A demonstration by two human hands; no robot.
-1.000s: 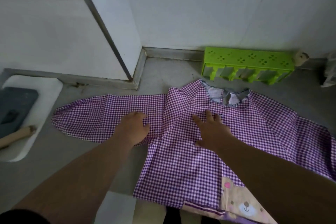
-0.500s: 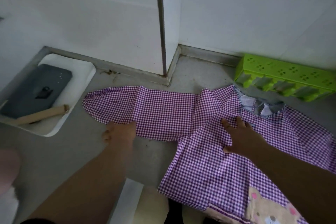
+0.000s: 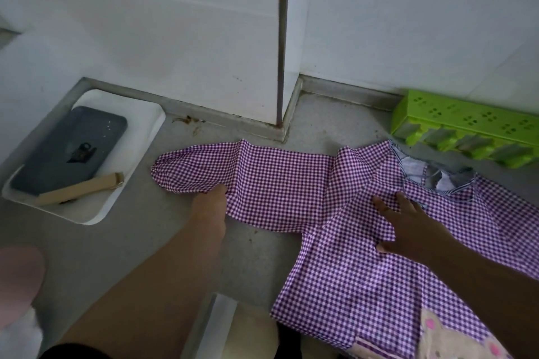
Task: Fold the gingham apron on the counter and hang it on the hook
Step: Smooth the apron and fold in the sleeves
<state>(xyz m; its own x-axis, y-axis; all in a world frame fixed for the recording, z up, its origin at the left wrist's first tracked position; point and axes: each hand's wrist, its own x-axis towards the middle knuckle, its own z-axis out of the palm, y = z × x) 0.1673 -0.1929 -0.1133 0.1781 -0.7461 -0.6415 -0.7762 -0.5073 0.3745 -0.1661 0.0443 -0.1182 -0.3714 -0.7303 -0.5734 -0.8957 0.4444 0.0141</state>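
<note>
Countertop (image 3: 87, 256), grey and matte, fills the lower view and ends at white wall panels (image 3: 175, 38) that meet in a jutting corner with a dark vertical strip (image 3: 281, 38). Spread across the counter's right half lies the purple-and-white gingham apron (image 3: 350, 271), a sleeved smock: its body runs off the lower right edge, a bear patch (image 3: 446, 338) shows near the bottom, and the striped neckline (image 3: 437, 178) lies open near the back. One sleeve (image 3: 262, 178) stretches leftward, flat but rumpled, its cuff ending near a white tray.

That white tray (image 3: 96, 207) sits in the counter's left rear corner and holds a dark grey slab (image 3: 64, 148) with a small black mark on it, and a tan cardboard tube (image 3: 78, 188) lying slantwise against the slab's near edge. A lime-green perforated rack (image 3: 466, 125) stands against the right wall, just behind the neckline. A blurred pinkish shape (image 3: 17, 280) intrudes at the lower left edge; what it is cannot be told.

The left hand (image 3: 211, 201) reaches forward, arm nearly straight, and grips the sleeve's near edge, fingers tucked under the cloth and hidden. The right hand (image 3: 408, 227) lies palm down on the apron's chest just below the neckline, fingers straight and spread apart, thumb out toward the near side.
</note>
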